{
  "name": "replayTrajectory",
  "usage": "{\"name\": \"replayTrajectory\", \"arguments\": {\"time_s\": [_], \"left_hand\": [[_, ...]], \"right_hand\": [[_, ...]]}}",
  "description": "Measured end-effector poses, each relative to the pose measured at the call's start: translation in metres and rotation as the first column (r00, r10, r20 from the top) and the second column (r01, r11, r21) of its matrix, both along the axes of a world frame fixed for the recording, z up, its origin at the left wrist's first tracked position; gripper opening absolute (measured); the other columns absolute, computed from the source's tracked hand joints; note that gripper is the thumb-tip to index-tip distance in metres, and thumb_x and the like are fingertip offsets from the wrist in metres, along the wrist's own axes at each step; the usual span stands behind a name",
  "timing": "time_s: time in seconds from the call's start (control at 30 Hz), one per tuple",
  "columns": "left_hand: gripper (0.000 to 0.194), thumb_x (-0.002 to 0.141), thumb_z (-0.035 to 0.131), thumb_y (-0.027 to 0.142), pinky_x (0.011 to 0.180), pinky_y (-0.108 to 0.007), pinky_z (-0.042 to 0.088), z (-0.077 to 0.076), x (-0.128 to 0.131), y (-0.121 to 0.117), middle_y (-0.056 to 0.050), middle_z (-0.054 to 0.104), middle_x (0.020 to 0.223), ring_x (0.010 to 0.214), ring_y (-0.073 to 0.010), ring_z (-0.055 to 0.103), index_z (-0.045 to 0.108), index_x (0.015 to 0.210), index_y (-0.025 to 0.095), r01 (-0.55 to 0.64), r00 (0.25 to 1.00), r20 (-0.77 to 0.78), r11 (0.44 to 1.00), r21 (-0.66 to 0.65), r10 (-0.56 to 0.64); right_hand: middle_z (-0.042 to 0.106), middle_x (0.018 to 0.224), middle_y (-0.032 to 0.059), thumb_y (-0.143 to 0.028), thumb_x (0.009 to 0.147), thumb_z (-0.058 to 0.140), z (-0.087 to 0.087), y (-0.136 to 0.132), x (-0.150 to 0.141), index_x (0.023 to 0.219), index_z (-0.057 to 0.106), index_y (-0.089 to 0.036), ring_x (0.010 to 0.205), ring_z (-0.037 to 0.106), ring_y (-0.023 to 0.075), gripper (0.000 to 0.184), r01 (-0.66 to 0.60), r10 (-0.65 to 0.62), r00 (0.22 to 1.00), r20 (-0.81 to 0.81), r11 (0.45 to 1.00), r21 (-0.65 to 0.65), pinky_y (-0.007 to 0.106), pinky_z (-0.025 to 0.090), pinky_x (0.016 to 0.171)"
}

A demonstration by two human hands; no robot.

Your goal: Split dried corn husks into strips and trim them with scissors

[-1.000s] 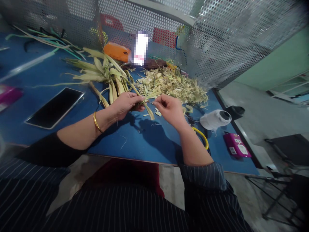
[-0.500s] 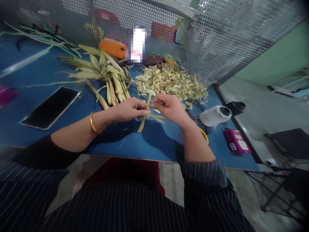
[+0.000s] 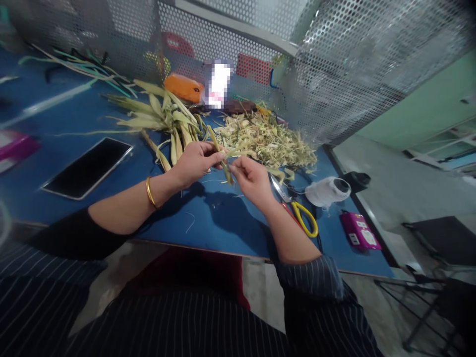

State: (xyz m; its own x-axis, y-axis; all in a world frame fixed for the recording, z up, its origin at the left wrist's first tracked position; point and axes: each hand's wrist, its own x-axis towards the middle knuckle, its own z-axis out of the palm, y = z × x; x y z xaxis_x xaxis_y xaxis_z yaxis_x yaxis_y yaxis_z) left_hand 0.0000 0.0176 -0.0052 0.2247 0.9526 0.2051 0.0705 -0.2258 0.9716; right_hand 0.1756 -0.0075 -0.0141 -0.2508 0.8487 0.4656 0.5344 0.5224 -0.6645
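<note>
My left hand (image 3: 195, 161) is closed on a narrow green leaf strip (image 3: 216, 148) that rises tilted above the fingers. My right hand (image 3: 251, 178) pinches the same strip's lower part just to the right, fingers pressed together. Both hands hover over the blue table (image 3: 208, 213). A bundle of long pale leaves (image 3: 163, 121) lies behind my left hand. A heap of shredded leaf scraps (image 3: 262, 139) lies behind my right hand.
A dark phone (image 3: 87, 166) lies at left. Yellow-handled scissors (image 3: 301, 215), a white thread spool (image 3: 329, 191) and a pink box (image 3: 359, 230) sit at right. An orange case (image 3: 184, 87) leans by the perforated metal screen (image 3: 334, 69) at the back. Green strips (image 3: 74, 62) lie far left.
The leaf strip has been turned from hanging down below the hands to tilting up above my left fingers. Both hands stayed close together. The scissors have come into view beside my right wrist.
</note>
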Motion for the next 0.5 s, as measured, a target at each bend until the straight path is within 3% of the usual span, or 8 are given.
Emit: {"name": "replayTrajectory", "arguments": {"time_s": [0.1,0.17,0.27,0.4,0.5], "left_hand": [[0.019,0.076,0.064,0.028,0.060,-0.024,0.049,-0.003,0.001,0.001,-0.004,0.068,0.073,0.062,-0.0118,0.061,0.069,0.078,0.010,-0.004,0.998,-0.066,0.998,0.061,0.008],[0.018,0.077,0.061,0.027,0.057,-0.023,0.045,-0.005,0.001,0.002,-0.003,0.067,0.070,0.060,-0.0113,0.058,0.067,0.071,0.011,0.004,0.987,-0.157,0.991,0.137,0.017],[0.021,0.078,0.057,0.023,0.051,-0.023,0.034,-0.008,0.002,-0.001,0.002,0.053,0.054,0.053,-0.0089,0.045,0.059,0.059,0.014,0.007,0.938,-0.334,0.956,0.295,0.096],[0.031,0.082,0.055,0.023,0.050,-0.025,0.024,-0.006,0.003,-0.007,0.005,0.037,0.049,0.049,-0.0075,0.034,0.046,0.053,0.016,0.112,0.888,-0.449,0.898,0.425,0.102],[0.033,0.082,0.055,0.023,0.050,-0.026,0.023,-0.001,0.004,-0.011,0.005,0.035,0.048,0.049,-0.0074,0.032,0.043,0.052,0.016,0.214,0.861,-0.507,0.883,0.419,0.032]], "right_hand": [[0.051,0.075,0.0003,-0.021,0.091,0.052,0.003,-0.008,-0.003,0.075,0.053,-0.020,0.071,0.048,0.0124,0.016,-0.055,0.042,0.997,0.068,0.979,0.197,0.027,0.038,0.066],[0.055,0.085,0.0035,-0.022,0.092,0.052,0.003,-0.009,-0.005,0.077,0.054,-0.020,0.079,0.052,0.0140,0.014,-0.071,0.060,0.997,0.056,0.970,0.231,0.028,0.041,0.071],[0.060,0.093,0.0045,-0.023,0.093,0.050,0.004,-0.008,-0.004,0.077,0.053,-0.021,0.073,0.056,0.0120,0.017,-0.103,0.113,0.989,-0.091,0.989,0.109,0.029,0.045,0.071],[0.055,0.062,-0.0038,-0.030,0.095,0.049,0.010,-0.003,0.005,0.079,0.053,-0.022,0.047,0.046,0.0092,0.017,-0.168,0.121,0.956,-0.266,0.972,-0.162,0.027,0.040,0.054],[0.049,0.053,-0.0054,-0.031,0.094,0.051,0.016,-0.002,0.011,0.078,0.054,-0.022,0.046,0.042,0.0102,0.018,-0.142,0.103,0.969,-0.223,0.975,-0.168,0.026,0.035,0.051]]}}
